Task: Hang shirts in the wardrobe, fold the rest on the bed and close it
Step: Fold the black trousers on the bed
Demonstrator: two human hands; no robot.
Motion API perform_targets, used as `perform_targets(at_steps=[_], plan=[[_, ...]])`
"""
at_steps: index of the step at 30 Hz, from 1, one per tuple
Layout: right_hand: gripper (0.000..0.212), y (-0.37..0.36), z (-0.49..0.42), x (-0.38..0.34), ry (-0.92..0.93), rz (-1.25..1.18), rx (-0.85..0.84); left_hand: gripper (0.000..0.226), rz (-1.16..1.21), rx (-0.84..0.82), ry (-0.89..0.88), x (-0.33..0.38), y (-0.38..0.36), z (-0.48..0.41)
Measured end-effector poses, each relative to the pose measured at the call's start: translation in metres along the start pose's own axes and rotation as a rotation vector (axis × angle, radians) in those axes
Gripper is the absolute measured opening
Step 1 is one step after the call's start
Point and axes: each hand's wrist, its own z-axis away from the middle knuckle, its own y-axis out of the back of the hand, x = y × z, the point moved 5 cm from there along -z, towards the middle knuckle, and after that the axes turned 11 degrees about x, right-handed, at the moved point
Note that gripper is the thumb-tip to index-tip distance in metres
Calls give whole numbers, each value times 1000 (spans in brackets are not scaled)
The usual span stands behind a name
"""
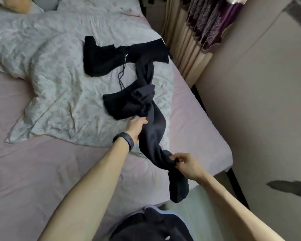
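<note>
Head view is showing a dark twisted garment lying across the floral quilt on the bed. The right hand is pinching its lower part. The left hand is touching its middle, fingers hidden behind cloth, so I cannot tell its grip.

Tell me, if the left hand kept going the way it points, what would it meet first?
The left hand is against the twisted dark navy cloth garment; going on, it would probably push into its bunched middle, though depth is unclear.
</note>
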Motion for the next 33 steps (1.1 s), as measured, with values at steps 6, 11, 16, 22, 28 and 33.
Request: perform_targets(at_steps=[6,11,16,22,28,33], plan=[[69,0,-29,33,-417,-566,157,38,-75,-269,65,-37,19,61],[48,-44,-55,-13,-416,-888,-80,39,-271,-226,69,-45,61,84],[29,-49,-49,-33,-300,-641,132,27,-578,-43,-28,-51,114,73],[48,-24,-9,-14,-275,-728,50,84,-823,220,-246,-75,116,35],[22,29,13,35,-363,-808,219,113,-1033,232,-456,-103,45,21],[30,62,11,121,-475,-679,408,69,-1282,67,-466,-116,7,-7]])
